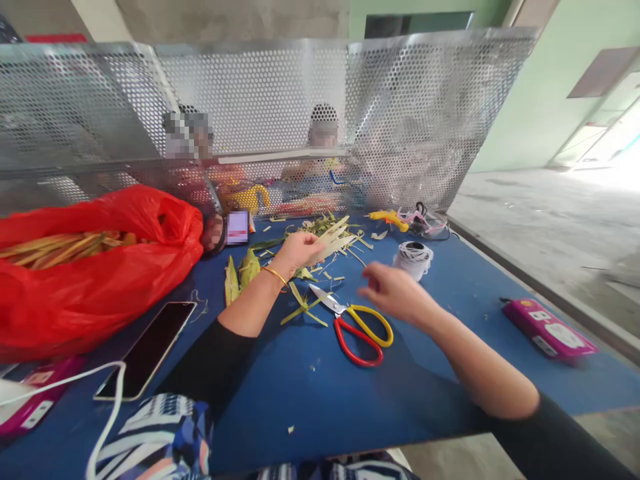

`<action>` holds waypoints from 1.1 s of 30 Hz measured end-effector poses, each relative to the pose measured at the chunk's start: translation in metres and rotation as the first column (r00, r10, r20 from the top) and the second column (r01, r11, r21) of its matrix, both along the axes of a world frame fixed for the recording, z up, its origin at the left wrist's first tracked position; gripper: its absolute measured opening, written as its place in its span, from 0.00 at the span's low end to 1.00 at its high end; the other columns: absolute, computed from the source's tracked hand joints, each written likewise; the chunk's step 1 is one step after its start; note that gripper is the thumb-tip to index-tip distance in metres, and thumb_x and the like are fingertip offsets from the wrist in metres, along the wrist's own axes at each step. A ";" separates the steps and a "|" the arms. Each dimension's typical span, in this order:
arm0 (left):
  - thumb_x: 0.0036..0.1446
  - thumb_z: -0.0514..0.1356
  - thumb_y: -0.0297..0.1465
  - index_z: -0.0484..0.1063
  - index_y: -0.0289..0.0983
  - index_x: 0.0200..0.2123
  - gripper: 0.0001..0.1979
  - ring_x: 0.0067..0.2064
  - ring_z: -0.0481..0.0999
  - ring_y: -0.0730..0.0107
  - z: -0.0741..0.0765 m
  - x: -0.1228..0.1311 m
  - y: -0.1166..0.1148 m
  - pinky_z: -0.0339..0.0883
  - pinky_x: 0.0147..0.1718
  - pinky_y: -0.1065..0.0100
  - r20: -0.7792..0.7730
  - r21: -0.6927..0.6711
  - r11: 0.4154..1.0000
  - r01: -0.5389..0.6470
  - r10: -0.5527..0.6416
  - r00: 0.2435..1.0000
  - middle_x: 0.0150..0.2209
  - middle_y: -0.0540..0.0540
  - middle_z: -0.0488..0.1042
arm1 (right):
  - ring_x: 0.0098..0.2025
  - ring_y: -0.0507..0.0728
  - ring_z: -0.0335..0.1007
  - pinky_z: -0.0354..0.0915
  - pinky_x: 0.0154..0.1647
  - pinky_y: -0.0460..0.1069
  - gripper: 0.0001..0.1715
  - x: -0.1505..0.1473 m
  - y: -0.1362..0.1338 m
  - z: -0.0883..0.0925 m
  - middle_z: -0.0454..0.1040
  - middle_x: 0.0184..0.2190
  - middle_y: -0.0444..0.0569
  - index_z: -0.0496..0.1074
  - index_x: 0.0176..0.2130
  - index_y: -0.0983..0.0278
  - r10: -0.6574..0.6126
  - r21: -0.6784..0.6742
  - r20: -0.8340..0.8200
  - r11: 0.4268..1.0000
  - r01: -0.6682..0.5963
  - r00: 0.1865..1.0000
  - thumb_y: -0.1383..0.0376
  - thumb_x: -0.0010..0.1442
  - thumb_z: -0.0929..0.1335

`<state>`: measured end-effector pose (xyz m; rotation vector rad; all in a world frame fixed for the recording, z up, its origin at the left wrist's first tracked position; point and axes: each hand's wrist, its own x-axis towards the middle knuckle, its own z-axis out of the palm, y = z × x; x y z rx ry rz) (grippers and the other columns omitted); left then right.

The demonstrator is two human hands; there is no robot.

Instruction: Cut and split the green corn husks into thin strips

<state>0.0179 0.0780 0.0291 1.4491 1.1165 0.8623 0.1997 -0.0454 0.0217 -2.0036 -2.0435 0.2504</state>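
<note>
My left hand [299,251] is closed around a bundle of pale leaf strips [336,238] that stick out to the right above the blue table [310,393]. My right hand [393,291] hovers just right of it, blurred by motion, fingers pointing left toward the strips; nothing shows in it. Scissors with red and yellow handles [359,325] lie shut on the table below both hands. A spool of white string [414,257] stands just behind my right hand. Green leaf pieces [241,273] and trimmings [304,305] lie by my left wrist.
A red plastic bag [95,267] full of long leaves fills the left side. A dark phone [147,348] with a white cable lies near the front left. A pink box [549,329] sits at the right edge. A perforated metal screen [260,100] stands behind, with other people beyond it.
</note>
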 end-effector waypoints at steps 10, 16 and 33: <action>0.51 0.66 0.20 0.70 0.34 0.22 0.10 0.19 0.72 0.76 0.000 -0.002 -0.003 0.62 0.19 0.75 0.138 -0.154 0.988 -0.030 0.051 0.989 0.19 0.51 0.72 | 0.47 0.63 0.74 0.62 0.43 0.52 0.31 -0.027 -0.034 -0.025 0.74 0.48 0.62 0.65 0.59 0.69 0.170 -0.275 0.170 0.954 -0.119 0.971 0.74 0.56 0.60; 0.52 0.64 0.18 0.71 0.33 0.22 0.10 0.19 0.71 0.78 0.002 -0.004 -0.005 0.65 0.22 0.74 0.178 -0.178 0.983 -0.037 0.069 0.982 0.20 0.51 0.73 | 0.45 0.64 0.74 0.62 0.41 0.52 0.28 -0.030 -0.036 -0.020 0.73 0.46 0.60 0.68 0.55 0.68 0.221 -0.262 0.173 0.950 -0.171 0.960 0.70 0.54 0.63; 0.53 0.65 0.19 0.72 0.32 0.21 0.10 0.18 0.67 0.83 0.001 -0.005 0.002 0.61 0.20 0.77 0.199 -0.213 0.975 -0.067 0.110 0.974 0.21 0.49 0.75 | 0.24 0.52 0.61 0.57 0.26 0.48 0.38 0.031 -0.037 -0.021 0.69 0.26 0.43 0.70 0.53 0.64 -0.183 -0.287 -0.716 0.957 -0.045 0.673 0.49 0.47 0.71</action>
